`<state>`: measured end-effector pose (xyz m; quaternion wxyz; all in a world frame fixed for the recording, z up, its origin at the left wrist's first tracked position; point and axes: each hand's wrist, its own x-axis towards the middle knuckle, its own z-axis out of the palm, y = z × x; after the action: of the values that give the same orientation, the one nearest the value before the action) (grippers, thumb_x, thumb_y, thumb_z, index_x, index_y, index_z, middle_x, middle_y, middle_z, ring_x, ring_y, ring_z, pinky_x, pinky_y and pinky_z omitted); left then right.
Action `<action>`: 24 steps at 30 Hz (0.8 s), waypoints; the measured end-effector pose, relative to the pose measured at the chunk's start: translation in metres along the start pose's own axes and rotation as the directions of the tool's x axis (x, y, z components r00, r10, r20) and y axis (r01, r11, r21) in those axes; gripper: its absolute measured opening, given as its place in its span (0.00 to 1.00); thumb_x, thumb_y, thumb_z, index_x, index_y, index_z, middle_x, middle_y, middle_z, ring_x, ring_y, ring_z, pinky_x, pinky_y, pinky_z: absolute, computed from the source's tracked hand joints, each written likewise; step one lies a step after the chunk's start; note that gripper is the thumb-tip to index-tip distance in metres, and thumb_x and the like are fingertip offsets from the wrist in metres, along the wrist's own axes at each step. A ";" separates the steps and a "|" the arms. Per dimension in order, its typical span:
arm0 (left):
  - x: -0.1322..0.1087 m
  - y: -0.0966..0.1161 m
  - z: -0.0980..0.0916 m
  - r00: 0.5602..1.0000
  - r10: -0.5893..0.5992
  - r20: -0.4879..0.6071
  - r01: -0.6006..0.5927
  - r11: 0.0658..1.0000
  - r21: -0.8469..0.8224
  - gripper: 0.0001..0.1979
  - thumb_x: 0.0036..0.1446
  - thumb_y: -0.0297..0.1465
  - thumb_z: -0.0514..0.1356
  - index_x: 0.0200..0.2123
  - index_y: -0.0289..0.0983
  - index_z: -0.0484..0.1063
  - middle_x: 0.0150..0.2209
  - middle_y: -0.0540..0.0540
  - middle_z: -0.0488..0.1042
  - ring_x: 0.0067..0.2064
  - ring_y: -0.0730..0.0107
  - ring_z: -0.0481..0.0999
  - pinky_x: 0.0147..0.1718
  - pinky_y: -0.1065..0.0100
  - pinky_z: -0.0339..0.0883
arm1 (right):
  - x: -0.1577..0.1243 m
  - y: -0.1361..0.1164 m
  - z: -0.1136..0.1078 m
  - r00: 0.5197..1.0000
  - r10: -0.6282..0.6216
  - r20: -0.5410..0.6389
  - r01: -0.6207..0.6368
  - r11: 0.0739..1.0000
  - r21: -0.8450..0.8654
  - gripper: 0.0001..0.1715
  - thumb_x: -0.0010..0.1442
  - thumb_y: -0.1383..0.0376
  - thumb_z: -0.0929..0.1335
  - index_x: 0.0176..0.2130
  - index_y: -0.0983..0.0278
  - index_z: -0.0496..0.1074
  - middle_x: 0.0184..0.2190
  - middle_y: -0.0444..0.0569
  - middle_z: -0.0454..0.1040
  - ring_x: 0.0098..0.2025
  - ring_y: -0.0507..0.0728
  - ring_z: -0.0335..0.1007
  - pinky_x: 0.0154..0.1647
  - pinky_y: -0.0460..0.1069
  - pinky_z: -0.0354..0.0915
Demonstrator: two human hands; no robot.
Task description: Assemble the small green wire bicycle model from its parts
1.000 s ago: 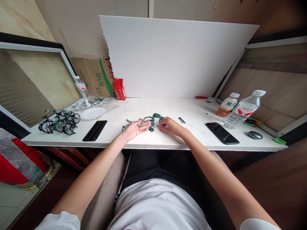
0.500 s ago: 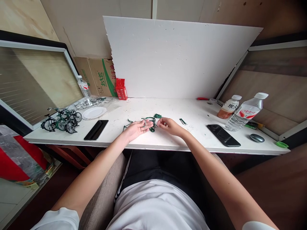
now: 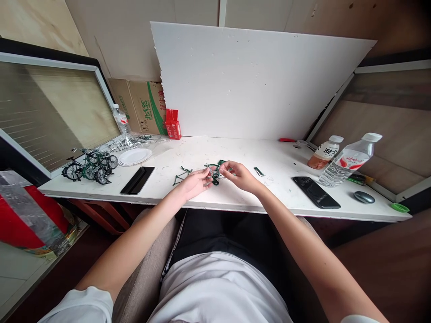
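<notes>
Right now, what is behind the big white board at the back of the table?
Behind the white board, a cardboard box pokes out at its left edge, beside a red carton. Anything else there is covered.

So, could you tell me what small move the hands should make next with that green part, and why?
Probably bring the right hand a touch closer and seat its small piece into the green part that the left hand steadies. Both hands meet at that part just above the table, fingertips almost touching. The piece itself is too small to make out, so this is a guess.

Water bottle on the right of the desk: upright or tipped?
Tipped. The clear water bottle leans sideways, its white cap high to the right; the tea bottle beside it leans too.
</notes>
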<state>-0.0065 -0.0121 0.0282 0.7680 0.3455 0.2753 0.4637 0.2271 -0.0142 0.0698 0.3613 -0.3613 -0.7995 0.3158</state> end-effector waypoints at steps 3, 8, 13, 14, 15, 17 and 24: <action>0.000 -0.003 0.002 1.000 0.013 0.002 -0.013 1.000 0.011 0.08 0.71 0.28 0.65 0.49 0.34 0.84 0.44 0.40 0.82 0.40 0.70 0.78 0.48 0.66 0.71 | 0.001 0.006 0.000 1.000 0.002 0.001 -0.002 1.000 0.006 0.28 0.72 0.40 0.67 0.45 0.60 0.76 0.44 0.51 0.81 0.45 0.59 0.74 0.46 0.52 0.67; 0.001 -0.010 0.001 1.000 0.028 0.008 -0.028 0.999 0.036 0.05 0.70 0.27 0.66 0.44 0.33 0.84 0.44 0.39 0.82 0.43 0.67 0.80 0.53 0.63 0.70 | 0.002 0.013 0.001 1.000 0.008 0.017 -0.008 1.000 0.006 0.28 0.72 0.40 0.66 0.47 0.60 0.77 0.47 0.53 0.81 0.48 0.61 0.76 0.48 0.53 0.68; 0.001 -0.014 0.002 0.999 0.041 0.008 -0.041 0.996 0.078 0.04 0.68 0.28 0.68 0.42 0.33 0.83 0.42 0.40 0.82 0.43 0.66 0.80 0.58 0.60 0.68 | 0.003 0.016 0.003 1.000 0.013 0.020 -0.014 1.000 0.027 0.27 0.72 0.41 0.67 0.47 0.60 0.77 0.48 0.52 0.81 0.49 0.60 0.76 0.49 0.53 0.68; 0.001 -0.014 0.003 0.999 0.042 0.001 -0.042 0.996 0.082 0.04 0.68 0.28 0.69 0.42 0.32 0.83 0.41 0.40 0.82 0.43 0.66 0.80 0.58 0.60 0.68 | 0.003 0.016 0.004 1.000 0.012 0.019 -0.012 0.999 0.031 0.26 0.72 0.41 0.67 0.47 0.60 0.77 0.48 0.52 0.81 0.48 0.59 0.76 0.48 0.53 0.68; 0.000 -0.014 0.003 0.999 0.043 -0.008 -0.042 0.996 0.084 0.04 0.67 0.28 0.69 0.42 0.32 0.84 0.41 0.40 0.82 0.43 0.66 0.80 0.58 0.60 0.68 | 0.003 0.016 0.004 1.000 0.010 0.019 -0.011 0.999 0.037 0.26 0.72 0.42 0.67 0.47 0.60 0.77 0.47 0.52 0.81 0.47 0.59 0.75 0.48 0.53 0.67; -0.001 -0.014 0.005 0.999 0.045 -0.020 -0.044 0.996 0.084 0.05 0.67 0.28 0.70 0.42 0.32 0.84 0.42 0.40 0.81 0.43 0.66 0.80 0.58 0.60 0.68 | 0.003 0.017 0.004 1.000 0.011 0.021 -0.012 0.998 0.058 0.26 0.72 0.42 0.68 0.47 0.60 0.77 0.47 0.52 0.81 0.47 0.59 0.75 0.47 0.53 0.67; -0.001 -0.016 0.004 0.998 0.059 0.020 -0.061 0.991 0.119 0.12 0.60 0.34 0.76 0.41 0.32 0.84 0.42 0.41 0.80 0.45 0.65 0.79 0.59 0.58 0.66 | 0.002 0.020 0.005 0.998 0.002 0.055 -0.008 0.994 0.109 0.27 0.71 0.40 0.68 0.47 0.60 0.79 0.46 0.52 0.81 0.47 0.61 0.76 0.49 0.55 0.70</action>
<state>0.0048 -0.0197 0.0183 0.7339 0.4028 0.2857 0.4664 0.2288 -0.0029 0.0530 0.3575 -0.3344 -0.7897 0.3697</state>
